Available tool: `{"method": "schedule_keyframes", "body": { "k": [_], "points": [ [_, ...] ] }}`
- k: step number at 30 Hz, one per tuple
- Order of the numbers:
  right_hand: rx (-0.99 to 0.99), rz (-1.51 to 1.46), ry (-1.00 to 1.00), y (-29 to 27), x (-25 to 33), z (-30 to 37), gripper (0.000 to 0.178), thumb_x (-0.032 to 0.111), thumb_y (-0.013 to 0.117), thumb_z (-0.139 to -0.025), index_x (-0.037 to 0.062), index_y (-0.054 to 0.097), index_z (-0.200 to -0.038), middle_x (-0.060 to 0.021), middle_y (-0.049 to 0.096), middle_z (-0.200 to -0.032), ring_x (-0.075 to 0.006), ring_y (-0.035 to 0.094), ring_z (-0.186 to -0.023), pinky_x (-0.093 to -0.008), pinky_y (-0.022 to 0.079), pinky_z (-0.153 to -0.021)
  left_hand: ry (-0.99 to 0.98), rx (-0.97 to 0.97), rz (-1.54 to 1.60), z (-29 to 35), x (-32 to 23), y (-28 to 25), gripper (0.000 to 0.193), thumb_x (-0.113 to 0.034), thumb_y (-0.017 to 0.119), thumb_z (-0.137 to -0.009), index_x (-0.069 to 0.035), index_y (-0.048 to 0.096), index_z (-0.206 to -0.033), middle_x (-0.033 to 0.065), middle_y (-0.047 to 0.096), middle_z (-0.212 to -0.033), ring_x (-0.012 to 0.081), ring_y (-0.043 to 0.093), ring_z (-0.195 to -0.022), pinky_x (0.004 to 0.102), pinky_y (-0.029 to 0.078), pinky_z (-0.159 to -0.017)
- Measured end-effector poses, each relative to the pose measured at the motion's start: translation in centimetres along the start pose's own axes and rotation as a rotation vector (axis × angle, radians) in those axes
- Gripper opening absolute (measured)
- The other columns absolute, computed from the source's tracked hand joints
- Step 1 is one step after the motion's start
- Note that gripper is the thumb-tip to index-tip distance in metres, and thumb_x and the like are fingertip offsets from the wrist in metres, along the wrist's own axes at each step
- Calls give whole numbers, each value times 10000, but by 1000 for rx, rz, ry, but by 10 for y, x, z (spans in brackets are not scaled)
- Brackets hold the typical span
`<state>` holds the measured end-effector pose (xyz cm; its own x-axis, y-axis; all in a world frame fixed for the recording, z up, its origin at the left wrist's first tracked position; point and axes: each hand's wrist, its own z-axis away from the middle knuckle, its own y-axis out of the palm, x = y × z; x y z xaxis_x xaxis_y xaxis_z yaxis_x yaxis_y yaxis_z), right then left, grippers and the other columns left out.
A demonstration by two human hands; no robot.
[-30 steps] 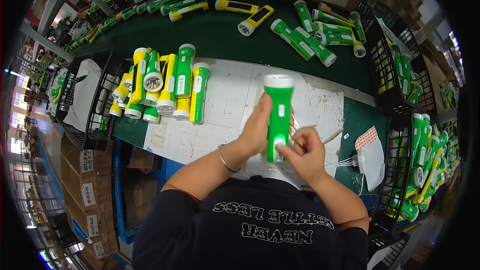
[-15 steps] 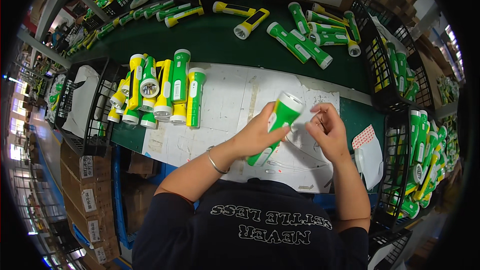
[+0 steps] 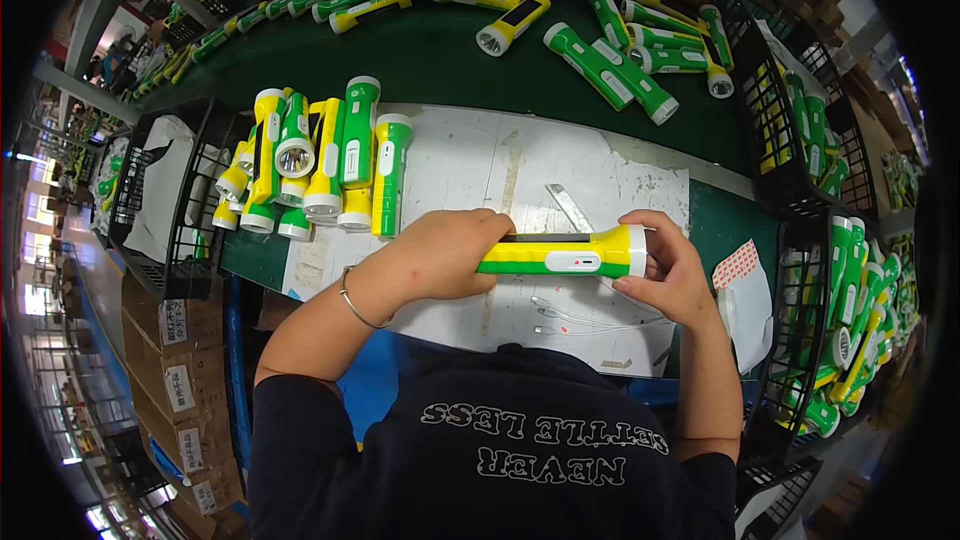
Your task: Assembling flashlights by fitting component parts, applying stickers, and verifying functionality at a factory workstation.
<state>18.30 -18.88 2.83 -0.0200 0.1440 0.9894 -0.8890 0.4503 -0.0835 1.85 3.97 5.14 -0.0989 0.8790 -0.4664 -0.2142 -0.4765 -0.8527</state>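
Note:
A yellow and green flashlight [image 3: 565, 254] lies level between my hands above the white work sheet [image 3: 450, 172]. My left hand [image 3: 455, 252] is wrapped round its tail end. At the white lens rim, my right hand [image 3: 672, 265] grips the head, thumb below and fingers behind. A white switch panel on the flashlight's side faces me, and a dark strip runs along its top. Beneath it, white cables [image 3: 590, 322] rest on the sheet. Behind it lies a flat metal strip [image 3: 569, 208]. Left of my left hand, several flashlights [image 3: 320, 160] are piled together.
Black crates stand at the left [image 3: 195, 155] and right [image 3: 800, 270]; the right one holds many flashlights. Across the green belt [image 3: 430, 65], more flashlights lie scattered. A paper with red dots [image 3: 735, 265] sits beside my right forearm. Stacked cardboard boxes [image 3: 180, 380] stand lower left.
The flashlight has turned from steeply tilted to level, its head now pointing right. My right hand, formerly apart from it, has closed on the head. The metal strip has come into view.

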Motion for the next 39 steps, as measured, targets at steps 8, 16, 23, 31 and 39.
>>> {"method": "schedule_keyframes", "body": {
  "k": [8,16,23,31,39],
  "points": [
    [-262,342,6,25,-42,-20,389,121,713,-709,86,513,-1042,-23,582,-789,-83,528,-633,-232,419,-545,-35,-60,600,-31,0,41,658,-232,637,-736,21,342,-1267,227,534,-1097,310,546,-1004,343,427,-866],
    [-338,720,-127,41,-58,-26,163,236,617,-786,88,613,-854,-86,615,-836,-257,604,-664,-344,474,-603,-129,-260,692,-41,6,71,751,-243,676,-736,40,296,-1318,235,481,-1183,306,506,-1075,353,402,-916],
    [-125,-102,161,17,-40,-21,142,122,637,-823,-15,606,-842,-3,602,-745,-38,516,-674,-183,417,-607,-59,-250,785,-50,-9,73,764,-249,684,-733,38,294,-1324,252,473,-1166,344,500,-1069,374,405,-911],
    [-151,-98,189,15,-42,-14,147,134,650,-811,-6,608,-824,-9,605,-725,-43,522,-654,-183,421,-604,-18,-420,458,-48,-25,70,718,-208,667,-741,-21,305,-1333,189,488,-1081,326,548,-952,366,462,-797],
    [-208,-92,156,21,-42,-12,139,132,648,-801,1,601,-804,6,591,-705,-36,506,-626,-179,399,-569,-55,-450,327,-47,-29,69,661,-178,648,-751,-90,324,-1320,153,472,-991,344,558,-831,390,487,-699]
  ]
}}
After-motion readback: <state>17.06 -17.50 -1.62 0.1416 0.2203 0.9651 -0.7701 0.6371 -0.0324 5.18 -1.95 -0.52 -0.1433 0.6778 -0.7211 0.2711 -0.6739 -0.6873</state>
